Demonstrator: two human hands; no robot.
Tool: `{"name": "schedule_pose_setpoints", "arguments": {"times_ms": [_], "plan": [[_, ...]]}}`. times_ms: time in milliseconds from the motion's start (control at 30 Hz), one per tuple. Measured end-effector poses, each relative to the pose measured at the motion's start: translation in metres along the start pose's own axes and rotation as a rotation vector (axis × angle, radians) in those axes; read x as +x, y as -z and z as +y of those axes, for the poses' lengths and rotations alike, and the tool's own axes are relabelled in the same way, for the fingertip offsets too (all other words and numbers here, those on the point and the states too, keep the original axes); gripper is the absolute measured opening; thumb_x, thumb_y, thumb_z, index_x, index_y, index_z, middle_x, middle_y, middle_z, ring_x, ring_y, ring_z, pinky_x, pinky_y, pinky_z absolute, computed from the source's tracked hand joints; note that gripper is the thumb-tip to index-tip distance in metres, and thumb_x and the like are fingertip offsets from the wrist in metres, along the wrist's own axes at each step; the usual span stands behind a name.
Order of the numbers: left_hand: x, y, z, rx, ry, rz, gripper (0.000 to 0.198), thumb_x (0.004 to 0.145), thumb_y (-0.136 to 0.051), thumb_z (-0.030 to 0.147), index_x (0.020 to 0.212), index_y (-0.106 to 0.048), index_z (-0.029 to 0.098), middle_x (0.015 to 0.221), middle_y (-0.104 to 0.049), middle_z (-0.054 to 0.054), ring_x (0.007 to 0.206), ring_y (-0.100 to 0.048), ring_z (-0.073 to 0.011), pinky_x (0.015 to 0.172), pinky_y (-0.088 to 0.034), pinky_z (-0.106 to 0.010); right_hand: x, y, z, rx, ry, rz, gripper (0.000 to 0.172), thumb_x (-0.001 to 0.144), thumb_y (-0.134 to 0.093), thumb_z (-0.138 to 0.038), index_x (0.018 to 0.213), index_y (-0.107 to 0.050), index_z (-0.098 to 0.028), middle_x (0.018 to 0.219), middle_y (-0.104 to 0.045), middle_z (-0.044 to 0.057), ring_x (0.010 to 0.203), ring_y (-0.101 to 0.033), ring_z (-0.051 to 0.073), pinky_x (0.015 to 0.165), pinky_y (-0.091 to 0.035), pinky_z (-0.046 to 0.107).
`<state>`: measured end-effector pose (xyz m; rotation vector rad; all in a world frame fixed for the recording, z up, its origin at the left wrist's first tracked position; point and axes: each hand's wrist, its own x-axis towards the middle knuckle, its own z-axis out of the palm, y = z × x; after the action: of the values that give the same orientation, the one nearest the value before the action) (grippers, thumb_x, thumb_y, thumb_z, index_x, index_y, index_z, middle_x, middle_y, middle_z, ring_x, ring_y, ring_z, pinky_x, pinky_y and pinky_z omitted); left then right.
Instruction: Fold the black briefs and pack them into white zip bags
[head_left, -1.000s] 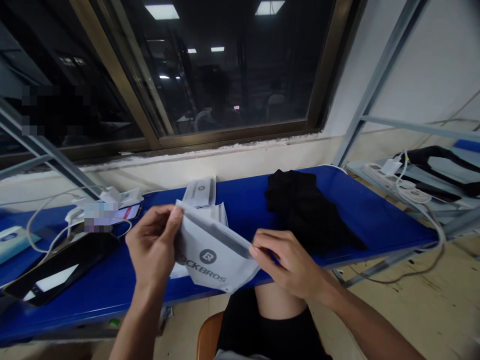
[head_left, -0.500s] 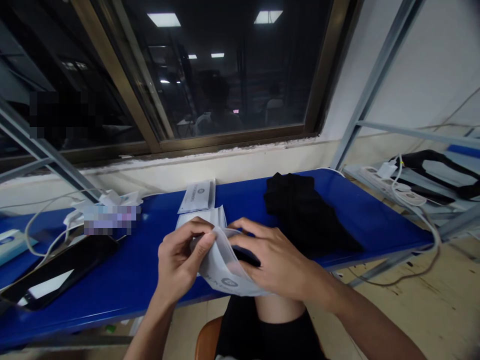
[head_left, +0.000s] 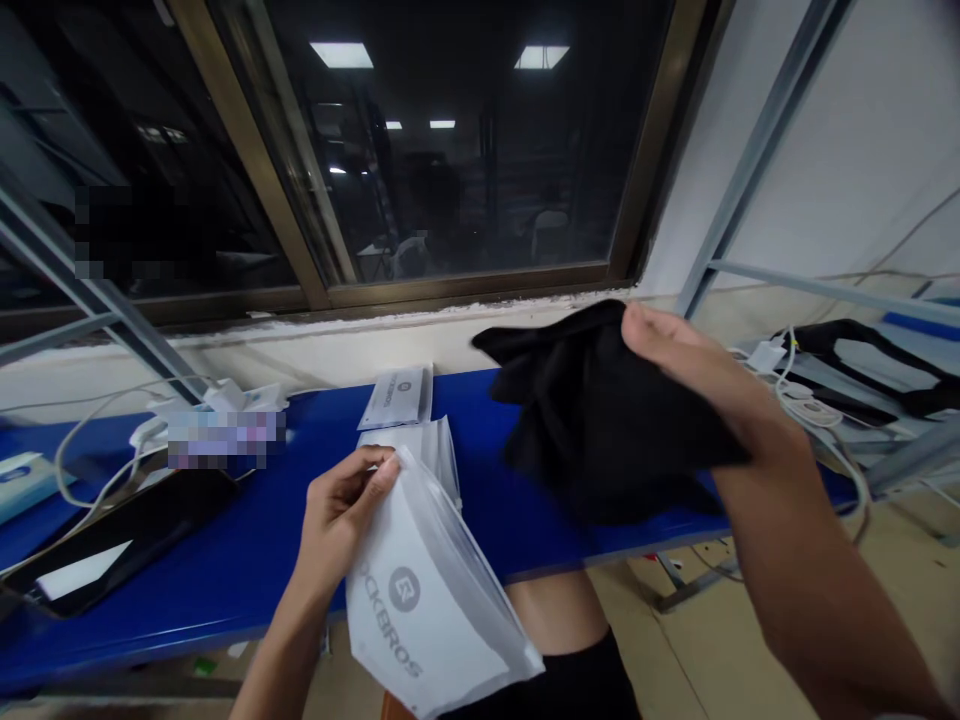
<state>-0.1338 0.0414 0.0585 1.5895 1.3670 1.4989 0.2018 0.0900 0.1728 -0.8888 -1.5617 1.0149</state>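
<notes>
My left hand pinches the top corner of a frosted white zip bag printed with a round logo and "ROCKBROS". The bag hangs tilted over the table's front edge and my lap, its mouth slightly parted. My right hand grips a piece of black fabric, holding it raised above the blue table; some fingers are hidden behind the cloth. Which garment the fabric is, I cannot tell. Behind the held bag lie more white bags, and another printed bag rests nearer the wall.
To the left lie a black glossy device, white chargers with cables and a tissue pack. A metal shelf post stands at the right, beside a power strip and a black strap-like item. A window fills the back.
My right hand has left the bag's mouth and taken up the black fabric from the table at the right. The bag now hangs from my left hand alone.
</notes>
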Motion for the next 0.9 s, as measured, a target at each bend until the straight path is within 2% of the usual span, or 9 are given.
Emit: {"name": "schedule_pose_setpoints", "arguments": {"times_ms": [133,200,333,467,600,667,767,833,900], "plan": [[-0.004,-0.001,-0.003,0.001,0.029,-0.067,0.028,0.087,-0.073,0.045,0.084,-0.070,0.018,0.073,-0.060,0.000,0.061,-0.048,-0.0105,0.052,-0.035,-0.020,0.050,0.037,-0.008,-0.151,-0.188,-0.158,0.050,0.077,-0.075,-0.069,0.072,-0.064,-0.021,0.064,-0.062,0.001,0.053,-0.056,0.014,0.045,-0.044,0.026],[-0.004,-0.002,-0.004,0.003,0.033,-0.095,0.028,0.088,-0.072,0.045,0.084,-0.069,0.017,0.073,-0.058,0.000,0.060,-0.046,-0.0102,0.052,-0.034,-0.020,0.075,0.053,-0.010,-0.309,-0.152,-0.046,0.050,0.081,-0.073,-0.067,0.070,-0.065,-0.019,0.064,-0.063,0.003,0.056,-0.057,0.014,0.049,-0.044,0.026],[-0.003,-0.002,-0.003,-0.004,0.067,-0.129,0.032,0.089,-0.071,0.047,0.083,-0.068,0.017,0.069,-0.052,0.001,0.057,-0.042,-0.0090,0.050,-0.031,-0.019,0.122,0.081,-0.017,-0.367,0.223,0.345,0.048,0.094,-0.062,-0.061,0.063,-0.051,-0.026,0.063,-0.055,-0.001,0.064,-0.052,0.013,0.056,-0.039,0.028],[-0.004,-0.001,-0.002,-0.017,0.085,-0.107,0.032,0.088,-0.071,0.048,0.084,-0.068,0.016,0.070,-0.055,0.000,0.058,-0.046,-0.0100,0.050,-0.034,-0.019,0.147,0.103,-0.032,-0.505,0.585,0.443,0.043,0.089,-0.060,-0.069,0.061,-0.048,-0.038,0.062,-0.057,0.003,0.096,-0.053,0.027,0.066,-0.043,0.038],[-0.009,0.004,-0.003,-0.009,0.089,-0.083,0.033,0.086,-0.072,0.049,0.083,-0.069,0.016,0.072,-0.059,-0.001,0.059,-0.049,-0.0115,0.051,-0.037,-0.020,0.109,0.101,-0.033,-0.692,0.622,0.344,0.018,0.095,-0.056,-0.057,0.095,-0.068,-0.043,0.094,-0.074,0.001,0.117,-0.052,0.027,0.092,-0.046,0.042],[-0.012,0.008,-0.004,-0.007,0.090,-0.064,0.033,0.084,-0.074,0.049,0.081,-0.070,0.016,0.071,-0.059,-0.002,0.059,-0.049,-0.0119,0.051,-0.038,-0.020,0.067,0.092,-0.016,-0.850,0.595,0.259,0.022,0.099,-0.051,-0.038,0.112,-0.069,-0.041,0.121,-0.072,-0.002,0.119,-0.058,0.026,0.104,-0.043,0.045],[-0.014,0.014,-0.005,0.000,0.107,-0.035,0.032,0.081,-0.077,0.048,0.080,-0.071,0.017,0.068,-0.059,-0.001,0.056,-0.049,-0.0116,0.048,-0.036,-0.019,0.001,0.081,0.028,-0.985,0.522,-0.048,0.025,0.090,-0.053,-0.023,0.082,-0.074,-0.035,0.106,-0.078,0.002,0.097,-0.070,0.026,0.094,-0.051,0.045],[-0.014,0.016,-0.007,0.011,0.116,-0.021,0.032,0.080,-0.078,0.049,0.080,-0.071,0.017,0.068,-0.060,-0.001,0.055,-0.049,-0.0115,0.047,-0.036,-0.019,-0.031,0.082,0.059,-1.072,0.318,-0.373,0.030,0.086,-0.052,-0.021,0.098,-0.077,-0.031,0.118,-0.076,0.001,0.086,-0.074,0.025,0.082,-0.056,0.043],[-0.013,0.018,-0.008,0.020,0.119,-0.018,0.033,0.080,-0.078,0.049,0.080,-0.072,0.017,0.068,-0.060,-0.001,0.055,-0.050,-0.0117,0.047,-0.036,-0.019,-0.046,0.086,0.082,-1.140,0.187,-0.387,0.036,0.086,-0.050,-0.021,0.108,-0.077,-0.028,0.125,-0.074,0.003,0.081,-0.075,0.024,0.075,-0.057,0.041]]}}
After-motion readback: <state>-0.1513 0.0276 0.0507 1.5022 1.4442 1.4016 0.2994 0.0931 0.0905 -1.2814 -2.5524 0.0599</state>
